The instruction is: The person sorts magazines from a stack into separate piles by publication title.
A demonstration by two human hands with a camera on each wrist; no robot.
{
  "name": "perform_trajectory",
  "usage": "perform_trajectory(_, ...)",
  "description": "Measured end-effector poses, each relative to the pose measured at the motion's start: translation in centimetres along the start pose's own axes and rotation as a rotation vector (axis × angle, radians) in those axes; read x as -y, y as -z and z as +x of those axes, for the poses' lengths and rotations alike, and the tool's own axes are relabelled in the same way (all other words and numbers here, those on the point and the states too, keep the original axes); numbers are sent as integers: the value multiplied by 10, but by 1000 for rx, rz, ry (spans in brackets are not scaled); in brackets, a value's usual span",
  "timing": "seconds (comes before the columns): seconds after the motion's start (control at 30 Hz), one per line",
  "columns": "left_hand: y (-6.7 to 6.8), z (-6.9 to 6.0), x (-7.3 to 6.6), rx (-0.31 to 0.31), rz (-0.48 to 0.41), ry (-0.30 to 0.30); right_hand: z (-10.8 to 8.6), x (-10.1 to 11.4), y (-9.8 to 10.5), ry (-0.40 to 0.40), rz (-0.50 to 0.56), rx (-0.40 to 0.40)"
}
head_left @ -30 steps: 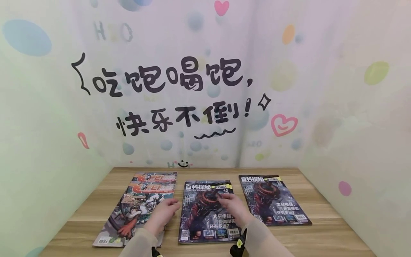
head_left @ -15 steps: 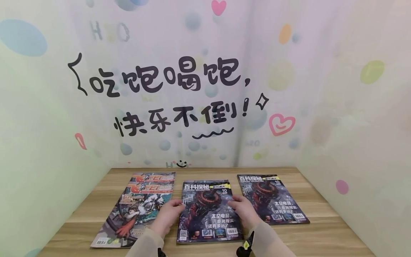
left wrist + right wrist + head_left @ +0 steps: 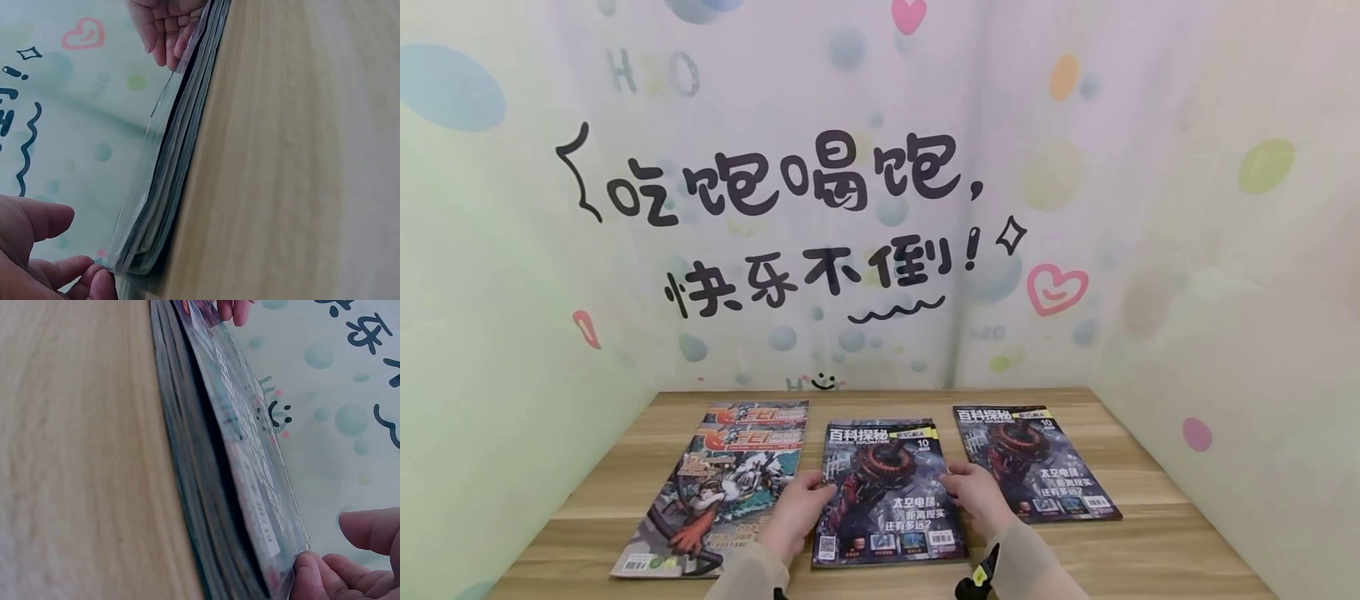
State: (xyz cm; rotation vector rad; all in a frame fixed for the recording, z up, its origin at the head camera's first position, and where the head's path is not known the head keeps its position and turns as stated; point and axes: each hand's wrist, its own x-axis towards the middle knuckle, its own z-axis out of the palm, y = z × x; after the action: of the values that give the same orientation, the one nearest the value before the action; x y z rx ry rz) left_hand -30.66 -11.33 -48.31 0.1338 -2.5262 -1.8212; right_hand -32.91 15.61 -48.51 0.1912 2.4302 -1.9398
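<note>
A dark "Scientific Exploration" magazine lies flat in the middle of the table, atop a layered stack whose page edges show in the left wrist view. My left hand touches its left edge with the fingers; in the left wrist view the thumb stands apart from it. On the right edge rest the fingers of my right hand. That hand's thumb is also off the magazine in the right wrist view, where the glossy cover lifts slightly from the layers below.
To the left, two comic-style magazines overlap, the front one covering most of the back one. Another "Scientific Exploration" magazine lies at the right. The wooden table meets a printed curtain-like wall behind.
My right hand has moved from the cover out to the magazine's right edge. My left hand has shifted right to its left edge. The side magazines stay put.
</note>
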Motion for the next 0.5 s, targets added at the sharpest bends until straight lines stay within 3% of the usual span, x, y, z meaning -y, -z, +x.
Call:
perform_trajectory(0.3, -5, 0, 7, 9, -51, 14, -2, -3, 1, -6, 15, -27)
perform_trajectory(0.5, -6, -1, 6, 9, -34, 52, -2, -1, -1, -15, 9, -56)
